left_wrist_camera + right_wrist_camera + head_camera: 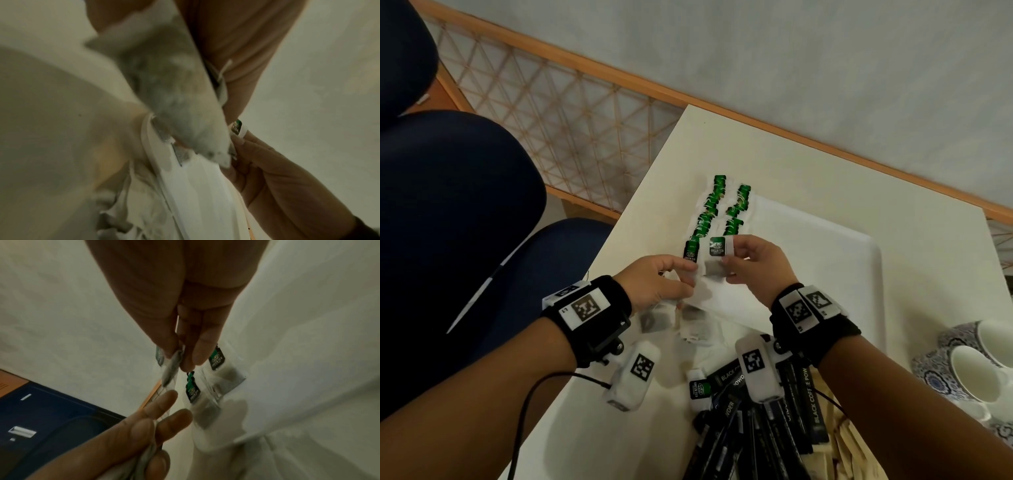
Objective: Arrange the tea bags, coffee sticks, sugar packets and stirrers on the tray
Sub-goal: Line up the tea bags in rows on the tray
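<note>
A single tea bag [717, 258] is pinched by the thumb and fingertips of the right hand [753, 267], held just above the near end of the two rows of tea bags [722, 209] already laid along the left part of the tray [859, 260]. Several more tea bags [681, 284] are gripped in the curled fingers of the left hand [654, 284], just left of the held bag and over the tray's left edge.

The held bag's long axis is seen running roughly along the rows, its green tag end pointing away from the person toward the far end of the tray and its pouch end pointing back toward the wrists. The laid bags are overlapped in the same direction.

Trouble is judged likely from the strings and tags: a string could be snagged on the bundle in the left hand, so that neighbouring bags are dragged out of line. The light bag could also be set down skewed, breaking the row. The bundle may be loosened while attention is on the placing. The coffee sticks [763, 421], piled near the tray's near edge beneath the right wrist, could be nudged by the forearm.
</note>
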{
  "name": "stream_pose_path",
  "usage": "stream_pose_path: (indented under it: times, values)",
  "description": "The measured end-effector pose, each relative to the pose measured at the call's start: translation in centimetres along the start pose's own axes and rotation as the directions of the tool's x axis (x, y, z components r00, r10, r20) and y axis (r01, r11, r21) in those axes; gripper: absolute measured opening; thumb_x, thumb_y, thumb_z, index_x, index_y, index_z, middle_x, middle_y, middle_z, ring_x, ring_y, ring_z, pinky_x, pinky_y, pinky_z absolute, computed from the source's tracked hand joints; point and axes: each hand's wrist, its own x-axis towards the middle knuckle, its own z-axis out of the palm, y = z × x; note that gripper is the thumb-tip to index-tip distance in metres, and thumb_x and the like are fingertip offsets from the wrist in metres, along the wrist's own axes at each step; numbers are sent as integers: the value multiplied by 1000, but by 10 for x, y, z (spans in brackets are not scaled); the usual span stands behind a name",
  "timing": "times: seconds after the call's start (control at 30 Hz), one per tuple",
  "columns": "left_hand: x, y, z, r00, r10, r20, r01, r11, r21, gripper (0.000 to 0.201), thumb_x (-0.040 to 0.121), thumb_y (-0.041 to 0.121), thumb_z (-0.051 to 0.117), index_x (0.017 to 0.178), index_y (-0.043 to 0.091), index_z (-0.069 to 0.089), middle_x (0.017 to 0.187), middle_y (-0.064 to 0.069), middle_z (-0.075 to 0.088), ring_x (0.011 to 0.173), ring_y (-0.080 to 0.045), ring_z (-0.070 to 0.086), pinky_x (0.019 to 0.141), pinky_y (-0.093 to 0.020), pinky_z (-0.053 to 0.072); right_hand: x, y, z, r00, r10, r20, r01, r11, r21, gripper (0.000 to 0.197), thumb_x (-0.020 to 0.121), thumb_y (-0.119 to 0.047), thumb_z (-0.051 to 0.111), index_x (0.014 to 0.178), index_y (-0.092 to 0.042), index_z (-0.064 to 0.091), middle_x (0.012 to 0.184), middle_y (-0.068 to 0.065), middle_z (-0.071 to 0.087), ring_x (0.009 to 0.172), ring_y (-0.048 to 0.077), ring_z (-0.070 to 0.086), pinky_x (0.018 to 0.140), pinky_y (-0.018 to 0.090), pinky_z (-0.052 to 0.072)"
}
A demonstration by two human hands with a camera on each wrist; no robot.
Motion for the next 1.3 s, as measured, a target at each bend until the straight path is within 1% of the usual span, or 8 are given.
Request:
stream_pose_path:
  times: [0.23, 0.37, 0.5, 0.63, 0.97, 1.03, 1.13, 1.3]
  values:
    - [5, 6, 5, 997, 41, -72, -39, 999, 32, 8, 84, 7, 69, 83, 6, 62, 67, -7, 64, 55, -13, 59, 58, -21, 49, -6, -1, 8, 991, -43, 129, 54, 995, -83, 32, 79, -6, 71, 100, -30, 67, 91, 17, 67, 73, 25, 61, 76, 42, 56]
    - [5, 9, 2, 995, 40, -95, -28, 992, 120, 10, 79, 14, 74, 81, 11, 64, 63, -3, 64, 53, -12, 57, 57, -21, 47, -10, -4, 5, 984, -64, 169, 96, 978, -187, 29, 73, -29, 80, 99, -37, 68, 82, -6, 67, 70, 8, 59, 71, 19, 50]
    - [6, 9, -2, 993, 18, -117, 1, 987, 164, 12, 80, 15, 75, 88, 10, 68, 69, -3, 63, 59, -13, 55, 60, -22, 46, -5, -6, -2, 983, -79, 164, 126, 946, -299, 12, 85, -17, 70, 91, -26, 73, 70, -12, 65, 57, -7, 53, 58, 5, 38]
    - [4, 8, -7, 994, 28, -106, -13, 990, 143, 10, 83, 12, 73, 92, 16, 70, 81, -10, 69, 69, -19, 59, 72, -33, 51, -1, -3, -7, 980, -54, 189, 127, 908, -399, 12, 86, -18, 67, 88, -28, 74, 65, -13, 62, 51, -6, 50, 52, 7, 36]
    - [11, 4, -23, 968, 10, -251, 8, 998, 68, 13, 73, 24, 77, 84, 30, 72, 101, -18, 70, 89, -38, 65, 90, -55, 51, 22, 17, -15, 994, 78, 75, -29, 860, -509, 14, 87, -20, 65, 96, -26, 73, 69, -13, 62, 76, 11, 60, 70, 20, 48]
    - [12, 5, -23, 969, 14, -247, 0, 998, 56, 14, 69, 27, 76, 82, 30, 72, 101, -18, 70, 86, -36, 64, 90, -54, 52, 25, 18, -16, 996, 69, 59, -29, 855, -518, 13, 87, -21, 64, 95, -26, 73, 69, -13, 62, 78, 12, 61, 73, 23, 49]
    - [15, 9, -20, 972, 23, -232, -15, 999, 35, 13, 83, 11, 71, 88, 23, 68, 100, -18, 70, 79, -25, 63, 87, -43, 53, 27, 17, -16, 996, 70, 51, -33, 851, -523, 14, 87, -22, 63, 97, -26, 72, 71, -12, 62, 80, 13, 62, 74, 24, 48]
    - [19, 13, -11, 977, 16, -211, -13, 1000, 17, 15, 84, 7, 68, 88, 22, 68, 101, -24, 68, 76, -28, 60, 84, -48, 51, 23, 17, -18, 1000, -7, 31, 22, 862, -507, 17, 86, -31, 65, 103, -33, 65, 87, -10, 65, 81, 12, 60, 75, 28, 49]
